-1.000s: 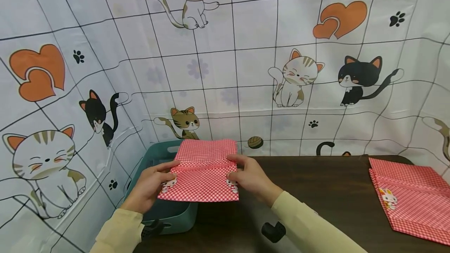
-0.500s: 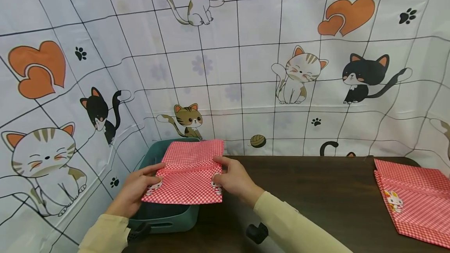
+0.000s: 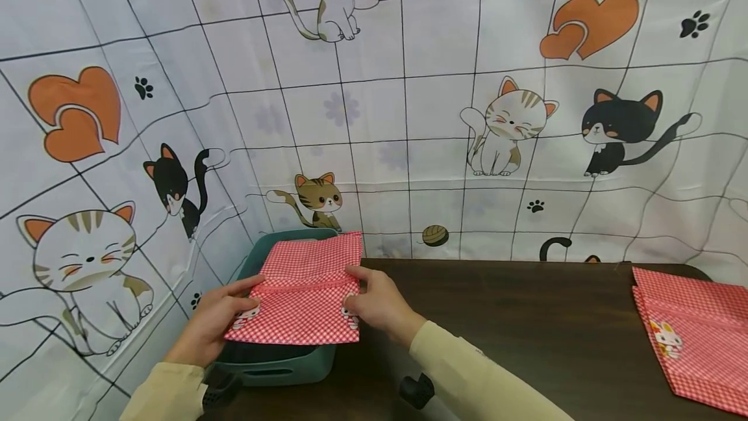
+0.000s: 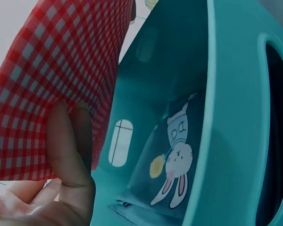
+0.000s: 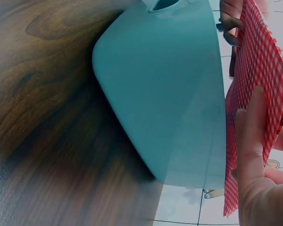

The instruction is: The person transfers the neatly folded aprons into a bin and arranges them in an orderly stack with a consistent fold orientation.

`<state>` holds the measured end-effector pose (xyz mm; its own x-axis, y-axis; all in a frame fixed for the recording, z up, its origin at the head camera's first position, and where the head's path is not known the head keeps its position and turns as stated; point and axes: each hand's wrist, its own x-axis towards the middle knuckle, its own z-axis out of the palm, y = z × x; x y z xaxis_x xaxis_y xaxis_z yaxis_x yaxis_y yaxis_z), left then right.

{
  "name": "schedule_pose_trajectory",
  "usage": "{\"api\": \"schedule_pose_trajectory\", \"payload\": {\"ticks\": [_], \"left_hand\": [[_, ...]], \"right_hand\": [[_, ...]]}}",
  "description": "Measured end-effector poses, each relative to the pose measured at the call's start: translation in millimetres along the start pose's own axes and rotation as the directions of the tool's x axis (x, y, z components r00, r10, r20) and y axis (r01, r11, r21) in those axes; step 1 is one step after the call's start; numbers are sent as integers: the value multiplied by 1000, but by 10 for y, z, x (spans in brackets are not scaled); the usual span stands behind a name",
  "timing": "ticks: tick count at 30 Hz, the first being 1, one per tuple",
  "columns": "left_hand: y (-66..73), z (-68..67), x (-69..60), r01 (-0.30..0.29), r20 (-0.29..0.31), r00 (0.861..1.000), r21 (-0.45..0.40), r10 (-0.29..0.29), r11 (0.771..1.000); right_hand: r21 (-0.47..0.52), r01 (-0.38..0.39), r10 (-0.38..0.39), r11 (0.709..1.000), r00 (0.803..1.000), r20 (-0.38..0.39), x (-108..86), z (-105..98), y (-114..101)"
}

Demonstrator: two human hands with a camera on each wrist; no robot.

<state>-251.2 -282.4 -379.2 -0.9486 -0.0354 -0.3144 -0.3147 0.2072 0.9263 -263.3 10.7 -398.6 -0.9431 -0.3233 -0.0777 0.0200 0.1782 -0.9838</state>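
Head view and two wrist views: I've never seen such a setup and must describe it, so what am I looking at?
No machine: just a person's left hand and right hand. The head view looks forward and down from a head-worn camera. The other two come from cameras on the wrists, so things look tipped. Both hands pinch a red checked cloth by its sides, over a teal basket. The basket stands on a dark wooden table and holds a dark rabbit-print cloth. A second red cloth lies at the table's right.

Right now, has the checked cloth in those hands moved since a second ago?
Yes, the cloth has shifted left, further over the green basket.
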Motion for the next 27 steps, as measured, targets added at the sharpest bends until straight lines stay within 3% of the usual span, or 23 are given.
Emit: {"api": "schedule_pose_trajectory", "payload": {"ticks": [13,27], "left_hand": [[-47,-111,88,1,-57,998,30,1,1000],[-58,-214,118,5,-63,998,21,-3,1000]], "right_hand": [[-22,12,-12,1000,1000,19,90,190,15],[-22,-7,7,1000,1000,-2,173,252,-21]]}}
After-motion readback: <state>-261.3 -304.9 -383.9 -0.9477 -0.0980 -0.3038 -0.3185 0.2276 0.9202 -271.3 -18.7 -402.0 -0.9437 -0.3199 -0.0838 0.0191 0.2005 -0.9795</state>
